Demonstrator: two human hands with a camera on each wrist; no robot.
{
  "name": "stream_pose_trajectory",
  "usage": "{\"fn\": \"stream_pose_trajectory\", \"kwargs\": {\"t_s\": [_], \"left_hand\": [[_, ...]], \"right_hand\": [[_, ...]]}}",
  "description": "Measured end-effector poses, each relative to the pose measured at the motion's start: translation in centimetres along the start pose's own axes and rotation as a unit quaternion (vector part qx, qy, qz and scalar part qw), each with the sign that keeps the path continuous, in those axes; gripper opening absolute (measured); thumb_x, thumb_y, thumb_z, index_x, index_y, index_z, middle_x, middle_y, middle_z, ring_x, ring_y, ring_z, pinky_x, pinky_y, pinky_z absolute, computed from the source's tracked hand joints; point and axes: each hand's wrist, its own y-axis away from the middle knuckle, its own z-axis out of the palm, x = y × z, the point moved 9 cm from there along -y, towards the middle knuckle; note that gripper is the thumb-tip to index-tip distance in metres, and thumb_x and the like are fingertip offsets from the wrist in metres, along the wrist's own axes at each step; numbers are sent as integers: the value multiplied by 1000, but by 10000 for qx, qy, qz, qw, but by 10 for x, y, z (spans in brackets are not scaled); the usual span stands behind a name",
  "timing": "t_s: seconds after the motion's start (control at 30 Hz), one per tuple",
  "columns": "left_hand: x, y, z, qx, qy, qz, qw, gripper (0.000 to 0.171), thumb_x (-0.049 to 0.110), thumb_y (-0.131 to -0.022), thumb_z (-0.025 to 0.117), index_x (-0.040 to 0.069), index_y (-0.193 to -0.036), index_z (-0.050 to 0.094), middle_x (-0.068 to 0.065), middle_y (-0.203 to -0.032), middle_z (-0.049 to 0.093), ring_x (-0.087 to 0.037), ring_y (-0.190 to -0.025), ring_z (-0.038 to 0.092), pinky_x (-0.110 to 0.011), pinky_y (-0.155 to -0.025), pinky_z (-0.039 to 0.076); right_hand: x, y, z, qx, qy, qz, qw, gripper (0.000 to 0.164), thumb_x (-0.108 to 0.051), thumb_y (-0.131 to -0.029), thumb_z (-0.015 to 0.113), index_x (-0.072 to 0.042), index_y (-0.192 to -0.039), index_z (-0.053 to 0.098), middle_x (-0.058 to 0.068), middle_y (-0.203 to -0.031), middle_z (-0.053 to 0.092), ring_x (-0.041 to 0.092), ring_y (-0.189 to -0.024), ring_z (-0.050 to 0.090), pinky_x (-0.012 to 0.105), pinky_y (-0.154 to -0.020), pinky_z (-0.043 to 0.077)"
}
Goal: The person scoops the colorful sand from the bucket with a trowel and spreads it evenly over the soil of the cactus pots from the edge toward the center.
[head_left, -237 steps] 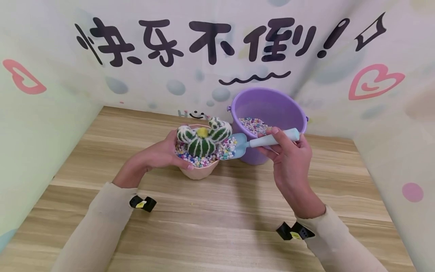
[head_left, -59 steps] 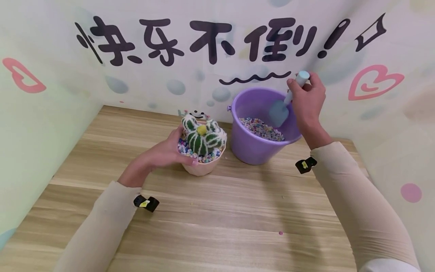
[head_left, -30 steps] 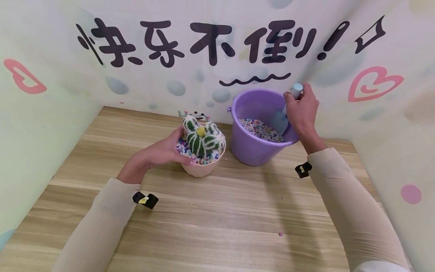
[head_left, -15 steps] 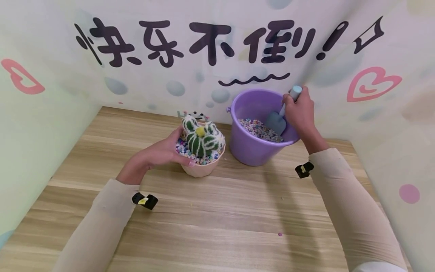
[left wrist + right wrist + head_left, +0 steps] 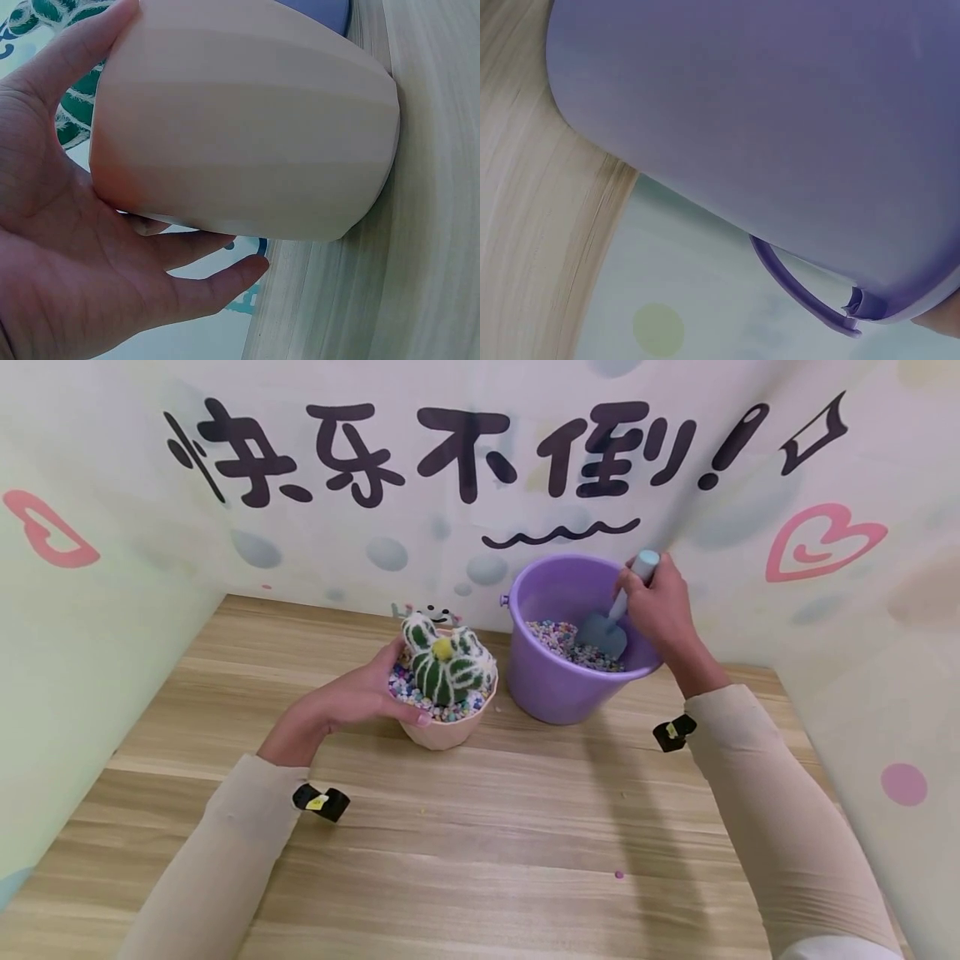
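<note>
My left hand (image 5: pixel 360 700) grips a pale pink flowerpot (image 5: pixel 442 737) by its left side, thumb over the front rim and fingers behind. In the pot, a fuzzy green-and-white toy cactus (image 5: pixel 438 681) with a yellow tuft stands among colourful beads. The left wrist view shows the pot's faceted wall (image 5: pixel 247 135) beside my palm. My right hand (image 5: pixel 666 610) holds a light blue toy shovel (image 5: pixel 600 637) by its handle, over the right rim of a purple bucket (image 5: pixel 555 693). The shovel's blade tip is down in the beads (image 5: pixel 551 635) inside.
Pot and bucket stand side by side near the back of the wooden table (image 5: pixel 450 843). A printed cloth wall (image 5: pixel 360 543) rises right behind them. One pink bead (image 5: pixel 618 875) lies loose in front. The bucket's handle (image 5: pixel 795 289) hangs at its side in the right wrist view.
Earlier the shovel, loaded with beads, was tipped at the pot's rim; it then went into the bucket. Over the last second its blade has slid left into the beads. The left hand stays put.
</note>
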Motion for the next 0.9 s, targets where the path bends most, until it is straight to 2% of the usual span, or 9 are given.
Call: {"fn": "stream_pose_trajectory", "kwargs": {"t_s": [0.2, 0.4, 0.53, 0.73, 0.9], "left_hand": [[1, 0, -1, 6, 5, 9, 10000, 123, 16, -73, 85, 19, -156, -4, -12, -156, 17, -31, -141, 25, -49, -118, 18], [1, 0, 0, 12, 24, 1, 10000, 121, 15, -73, 85, 21, -156, -3, -10, -155, 19, -30, -140, 26, -49, -118, 19], [3, -1, 0, 43, 23, 155, 9999, 120, 12, -71, 85, 22, -156, 1, -8, -155, 21, -27, -140, 27, -48, -118, 19], [6, -2, 0, 64, 49, 367, 9993, 118, 10, -69, 86, 22, -155, 7, -6, -154, 24, -26, -139, 30, -47, -118, 21], [3, 0, -1, 72, -35, 201, 9998, 120, 13, -71, 85, 21, -156, 2, -8, -155, 20, -28, -140, 27, -48, -118, 20]], "right_hand": [[-1, 0, -2, -38, -706, -138, 9974, 20, -28, -102, 47, -9, -108, 50, 4, -87, 60, 16, -82, 55, 26, -70, 48], [5, 0, -2, -123, -1373, 248, 9901, 18, -28, -100, 51, -10, -105, 53, 2, -82, 62, 14, -75, 61, 26, -62, 55], [9, -2, -4, -24, -1710, 454, 9842, 17, -25, -100, 53, -8, -102, 54, 1, -77, 64, 13, -69, 66, 26, -56, 56], [15, -2, -7, 137, -2453, 824, 9658, 18, -22, -99, 55, -5, -101, 52, 3, -71, 65, 16, -62, 70, 27, -49, 55], [17, -3, -7, 168, -2794, 1079, 9539, 20, -20, -98, 57, -2, -102, 50, 4, -68, 66, 17, -58, 70, 31, -48, 56]]}}
